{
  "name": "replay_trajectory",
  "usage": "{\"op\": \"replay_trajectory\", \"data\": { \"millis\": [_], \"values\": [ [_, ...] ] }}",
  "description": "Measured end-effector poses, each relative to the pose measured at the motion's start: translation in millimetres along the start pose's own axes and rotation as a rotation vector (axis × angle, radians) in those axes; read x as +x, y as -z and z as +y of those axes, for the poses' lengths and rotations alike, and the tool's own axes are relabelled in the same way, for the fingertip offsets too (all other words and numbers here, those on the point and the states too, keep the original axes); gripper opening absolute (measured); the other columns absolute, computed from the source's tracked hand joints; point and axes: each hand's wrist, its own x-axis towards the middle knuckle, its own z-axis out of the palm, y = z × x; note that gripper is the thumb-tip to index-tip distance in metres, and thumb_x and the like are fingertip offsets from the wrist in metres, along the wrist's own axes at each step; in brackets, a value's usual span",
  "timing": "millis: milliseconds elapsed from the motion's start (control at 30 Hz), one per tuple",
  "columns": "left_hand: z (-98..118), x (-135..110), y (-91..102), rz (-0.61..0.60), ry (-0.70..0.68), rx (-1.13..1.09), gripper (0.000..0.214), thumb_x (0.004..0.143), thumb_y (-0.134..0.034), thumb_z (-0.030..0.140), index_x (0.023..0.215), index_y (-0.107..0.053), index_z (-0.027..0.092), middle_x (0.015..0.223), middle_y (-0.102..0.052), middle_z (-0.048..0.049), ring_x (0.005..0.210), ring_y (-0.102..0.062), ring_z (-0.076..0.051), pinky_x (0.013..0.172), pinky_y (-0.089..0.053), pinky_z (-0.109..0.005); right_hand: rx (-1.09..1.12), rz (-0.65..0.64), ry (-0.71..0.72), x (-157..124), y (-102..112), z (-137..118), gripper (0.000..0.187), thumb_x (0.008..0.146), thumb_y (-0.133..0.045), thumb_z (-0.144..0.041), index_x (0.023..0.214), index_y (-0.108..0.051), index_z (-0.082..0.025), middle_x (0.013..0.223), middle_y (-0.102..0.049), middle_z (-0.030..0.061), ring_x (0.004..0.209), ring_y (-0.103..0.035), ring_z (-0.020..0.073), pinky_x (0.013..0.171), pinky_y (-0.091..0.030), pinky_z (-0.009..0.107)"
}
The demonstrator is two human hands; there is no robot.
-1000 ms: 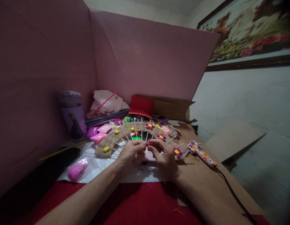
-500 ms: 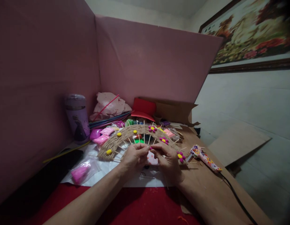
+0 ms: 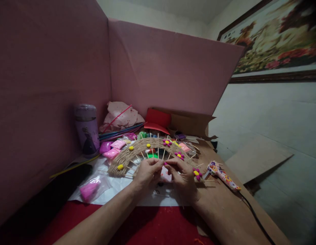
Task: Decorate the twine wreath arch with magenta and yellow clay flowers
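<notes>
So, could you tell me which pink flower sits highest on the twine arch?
The pink flower near the top of the twine arch; the other two sit lower on its right side, by the right hand.

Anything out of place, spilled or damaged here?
Nothing spilled or broken. The glue gun lies on its side near the table's right edge, cord trailing away. The left hand and right hand pinch a pink clay bit.

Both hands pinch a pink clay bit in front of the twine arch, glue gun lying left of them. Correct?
Wrong side: in the head view the glue gun lies right of them, beside the right hand. The rest stands: left hand and right hand pinch the pink clay bit in front of the twine arch.
</notes>
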Motion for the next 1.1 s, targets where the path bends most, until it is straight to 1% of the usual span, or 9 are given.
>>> {"op": "replay_trajectory", "data": {
  "millis": [200,367,500,633,800,867,967,1033,1100],
  "values": [
    [0.2,2.2,2.5,0.049,0.012,-0.003,0.037,0.057,-0.077,0.04,0.06,-0.052,0.013,0.039,-0.035,0.0095,0.032,-0.023,0.0,0.032,-0.014,-0.017,-0.017,-0.039,0.009,0.1,1.0,-2.2,0.01,0.083,-0.059,-0.024,0.089,-0.066,-0.02,0.081,-0.064,0.0038,0.073,-0.06,0.0158,0.063,-0.049,0.027],
    [-2.4,3.7,5.1,0.036,0.008,-0.002,0.039,0.061,-0.073,0.046,0.06,-0.05,0.015,0.04,-0.034,0.0098,0.031,-0.023,-0.001,0.032,-0.015,-0.017,-0.015,-0.032,0.022,0.3,0.5,-1.5,0.013,0.085,-0.056,-0.023,0.092,-0.066,-0.021,0.079,-0.064,0.0036,0.072,-0.06,0.0159,0.063,-0.049,0.027],
    [-2.4,3.6,3.7,0.029,-0.029,0.009,0.043,0.058,-0.074,0.048,0.055,-0.047,0.015,0.039,-0.032,0.0099,0.031,-0.021,0.0,0.033,-0.013,-0.017,-0.041,-0.04,0.058,-0.2,0.2,-2.9,0.013,0.084,-0.055,-0.021,0.093,-0.066,-0.022,0.08,-0.064,0.003,0.072,-0.06,0.0156,0.062,-0.048,0.027],
    [0.0,1.6,1.6,0.06,-0.019,0.028,0.045,0.057,-0.074,0.052,0.054,-0.047,0.015,0.038,-0.033,0.0093,0.031,-0.021,-0.001,0.033,-0.012,-0.018,-0.067,-0.039,0.096,-1.1,-0.1,-4.0,0.014,0.085,-0.054,-0.019,0.093,-0.065,-0.022,0.077,-0.064,0.0025,0.068,-0.058,0.0148,0.06,-0.048,0.026],
    [-0.8,2.2,1.8,0.08,-0.038,0.082,0.043,0.056,-0.074,0.051,0.056,-0.053,0.013,0.039,-0.034,0.0086,0.034,-0.022,-0.002,0.035,-0.013,-0.019,-0.091,-0.063,0.105,-1.6,0.3,-5.2,0.016,0.085,-0.053,-0.018,0.095,-0.064,-0.023,0.082,-0.065,0.0033,0.073,-0.06,0.0162,0.065,-0.048,0.028],
    [-2.3,3.7,2.7,0.078,-0.05,0.115,0.044,0.057,-0.073,0.052,0.054,-0.052,0.014,0.039,-0.034,0.008,0.034,-0.023,-0.003,0.036,-0.014,-0.019,-0.094,-0.078,0.095,-1.7,0.6,-5.8,0.016,0.085,-0.053,-0.018,0.096,-0.064,-0.023,0.083,-0.065,0.0034,0.074,-0.06,0.0166,0.066,-0.048,0.028],
    [-2.5,5.6,5.2,0.11,-0.104,0.211,0.045,0.064,-0.067,0.053,0.051,-0.049,0.015,0.041,-0.036,0.0065,0.037,-0.026,-0.004,0.039,-0.017,-0.019,-0.083,-0.066,0.088,-1.0,0.7,-6.1,0.014,0.085,-0.053,-0.018,0.093,-0.065,-0.022,0.082,-0.065,0.0039,0.073,-0.06,0.0164,0.065,-0.049,0.028],
    [0.2,6.1,7.6,0.165,-0.172,0.303,0.04,0.069,-0.064,0.051,0.056,-0.054,0.014,0.045,-0.04,0.0049,0.041,-0.032,-0.006,0.042,-0.022,-0.019,-0.071,-0.048,0.065,1.0,0.5,-5.5,0.013,0.085,-0.054,-0.02,0.091,-0.066,-0.021,0.082,-0.066,0.0045,0.073,-0.061,0.0163,0.063,-0.049,0.027],
    [5.2,6.3,10.5,0.227,-0.262,0.398,0.031,0.072,-0.061,0.045,0.065,-0.06,0.015,0.049,-0.045,0.0034,0.047,-0.038,-0.009,0.047,-0.027,-0.02,-0.046,-0.029,0.007,5.6,0.3,-4.3,0.012,0.084,-0.056,-0.022,0.089,-0.066,-0.02,0.08,-0.066,0.0046,0.071,-0.061,0.016,0.061,-0.05,0.027]
  ]
}}
